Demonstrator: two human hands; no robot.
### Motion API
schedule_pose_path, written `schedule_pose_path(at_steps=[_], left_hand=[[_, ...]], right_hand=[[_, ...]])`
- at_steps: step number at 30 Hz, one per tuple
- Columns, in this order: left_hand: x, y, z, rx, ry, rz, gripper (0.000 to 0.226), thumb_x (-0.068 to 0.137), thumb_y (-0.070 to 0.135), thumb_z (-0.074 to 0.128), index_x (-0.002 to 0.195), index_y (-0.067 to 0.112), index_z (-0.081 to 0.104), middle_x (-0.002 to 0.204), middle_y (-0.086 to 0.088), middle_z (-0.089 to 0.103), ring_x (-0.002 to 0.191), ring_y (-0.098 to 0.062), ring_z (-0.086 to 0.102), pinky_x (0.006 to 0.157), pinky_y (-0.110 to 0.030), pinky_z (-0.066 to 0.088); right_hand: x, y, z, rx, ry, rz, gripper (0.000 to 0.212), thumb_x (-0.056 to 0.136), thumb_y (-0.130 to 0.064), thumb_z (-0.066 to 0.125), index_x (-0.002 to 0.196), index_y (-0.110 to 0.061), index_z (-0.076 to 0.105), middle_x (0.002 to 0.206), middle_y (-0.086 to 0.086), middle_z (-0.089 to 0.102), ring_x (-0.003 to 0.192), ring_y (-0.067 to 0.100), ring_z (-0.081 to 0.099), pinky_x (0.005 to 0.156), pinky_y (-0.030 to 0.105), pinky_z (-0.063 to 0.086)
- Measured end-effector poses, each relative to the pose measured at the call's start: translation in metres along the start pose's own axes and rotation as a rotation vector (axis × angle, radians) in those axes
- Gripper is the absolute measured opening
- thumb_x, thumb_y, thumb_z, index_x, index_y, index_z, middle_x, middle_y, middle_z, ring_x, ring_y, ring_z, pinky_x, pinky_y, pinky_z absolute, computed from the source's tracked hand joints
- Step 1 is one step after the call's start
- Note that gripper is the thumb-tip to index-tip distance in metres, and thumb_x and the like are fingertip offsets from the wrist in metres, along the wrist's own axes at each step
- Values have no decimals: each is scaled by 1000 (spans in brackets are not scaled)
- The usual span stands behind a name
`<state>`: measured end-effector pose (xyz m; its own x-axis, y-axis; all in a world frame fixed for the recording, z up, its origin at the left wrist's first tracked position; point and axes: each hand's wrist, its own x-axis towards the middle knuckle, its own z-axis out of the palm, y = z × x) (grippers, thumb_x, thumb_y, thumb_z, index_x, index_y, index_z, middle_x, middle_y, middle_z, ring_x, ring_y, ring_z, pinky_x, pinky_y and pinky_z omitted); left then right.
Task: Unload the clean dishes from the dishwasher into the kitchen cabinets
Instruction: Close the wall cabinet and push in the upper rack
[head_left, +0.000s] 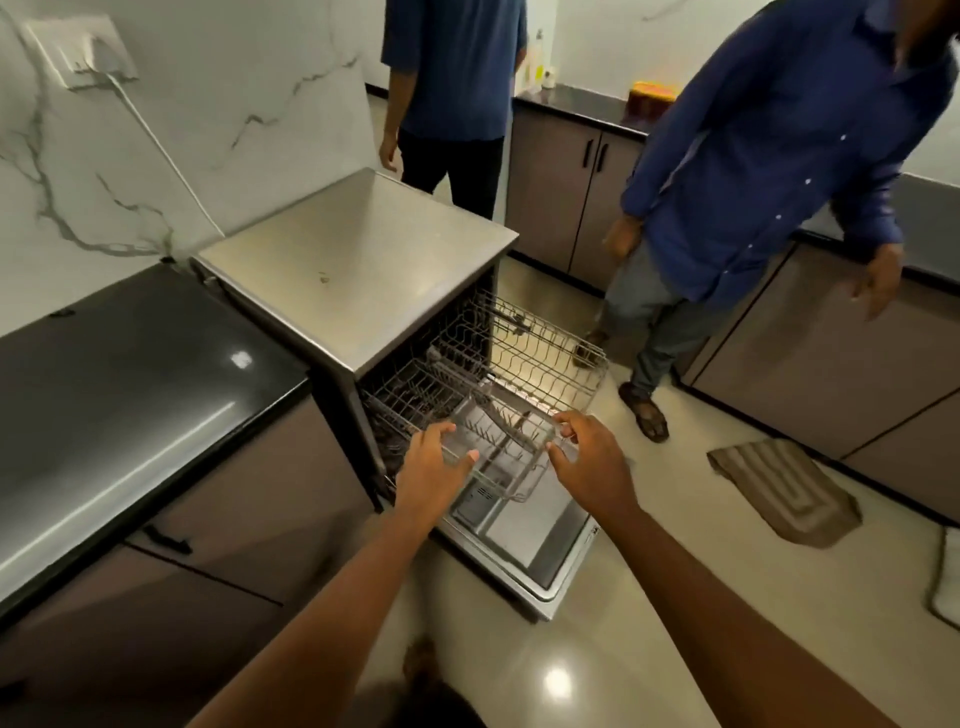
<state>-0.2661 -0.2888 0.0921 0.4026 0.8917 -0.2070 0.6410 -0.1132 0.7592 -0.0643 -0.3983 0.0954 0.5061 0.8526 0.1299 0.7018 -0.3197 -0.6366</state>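
Head: glass dish (498, 441) between both hands

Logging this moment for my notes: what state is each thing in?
Dishwasher door: open, folded down.
Upper rack: pulled out.
Glass dish: lifted above the lower rack.
Left hand: grips the dish.
Right hand: grips the dish.
Cabinet doors: closed.

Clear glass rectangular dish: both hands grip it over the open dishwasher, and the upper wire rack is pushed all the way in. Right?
Not quite. In the head view the left hand and right hand do grip the clear glass rectangular dish over the open dishwasher, but the upper wire rack is pulled out, not pushed in.
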Motion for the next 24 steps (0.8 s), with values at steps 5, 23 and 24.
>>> schedule_pose_path(at_steps=[5,23,24], left_hand=[[19,-2,30,-90,-48,-80,58,87,42,68,135,20,45,136,-8,45,125,-26,48,104,-47,43],[135,-55,127,-256,-200,-420,53,88,32,69,132,13,47,121,-9,56,106,-24,59,92,-38,51],[134,-59,132,-273,-202,-451,49,88,32,69,129,13,49,118,-7,59,105,-24,60,93,-40,52]], right_hand=[[19,28,2,-42,-72,41,38,90,-29,68,126,-27,56,115,-3,60,104,14,57,81,30,47],[114,127,83,-158,-352,209,39,92,-28,65,130,-24,55,115,2,61,105,20,60,85,33,52],[116,133,87,-145,-364,226,39,92,-29,66,129,-24,56,114,2,61,105,19,60,84,33,51]])
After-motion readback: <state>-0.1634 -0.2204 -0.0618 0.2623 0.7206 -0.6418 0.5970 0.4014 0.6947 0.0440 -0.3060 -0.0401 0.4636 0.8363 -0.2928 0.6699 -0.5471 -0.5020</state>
